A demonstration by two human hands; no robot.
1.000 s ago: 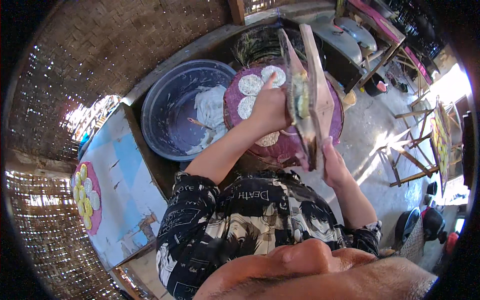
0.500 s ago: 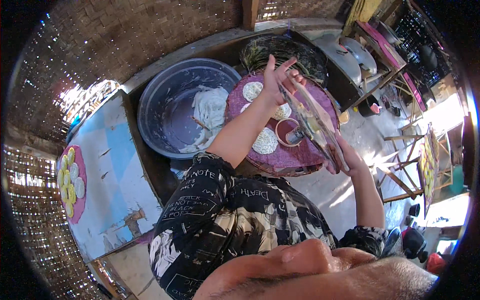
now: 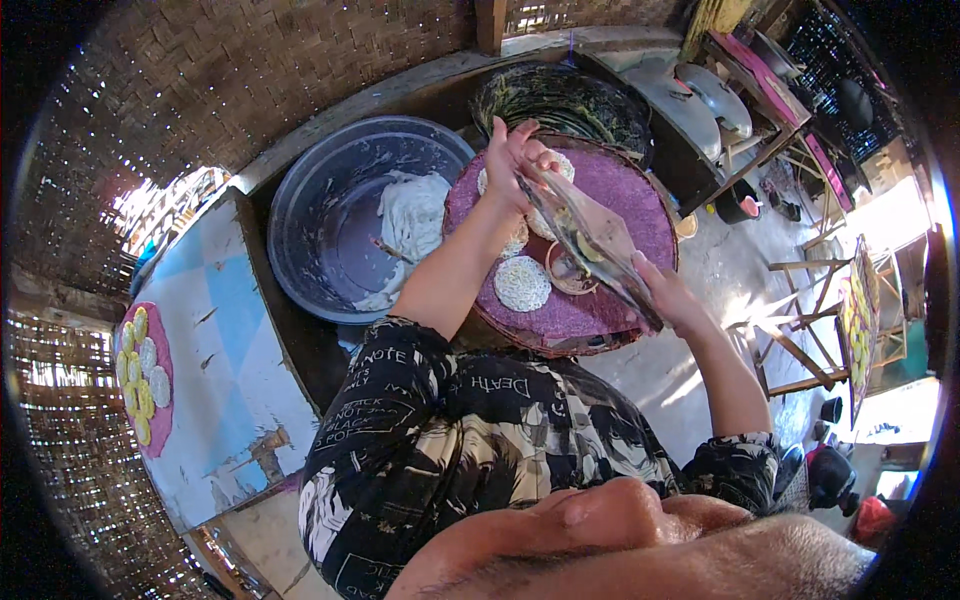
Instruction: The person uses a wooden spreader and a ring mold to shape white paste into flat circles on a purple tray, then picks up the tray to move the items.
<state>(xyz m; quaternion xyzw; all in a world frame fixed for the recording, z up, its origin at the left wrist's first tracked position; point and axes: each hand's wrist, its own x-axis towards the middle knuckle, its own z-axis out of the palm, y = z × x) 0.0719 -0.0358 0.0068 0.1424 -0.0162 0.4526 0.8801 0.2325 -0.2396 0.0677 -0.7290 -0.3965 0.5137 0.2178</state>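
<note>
The person wears a short-sleeved black shirt with cream and tan comic-style drawings and pale lettering [image 3: 480,440], filling the lower middle of the frame. Its left sleeve [image 3: 385,370] ends above the elbow, and the right sleeve [image 3: 735,465] ends similarly at lower right. Both forearms are bare, and neither the left hand [image 3: 515,165] nor the right hand [image 3: 665,295] is gloved.

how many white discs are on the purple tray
3 in view: one disc near the tray's front, one behind the left forearm, one by the left hand. The press may hide more.
</note>
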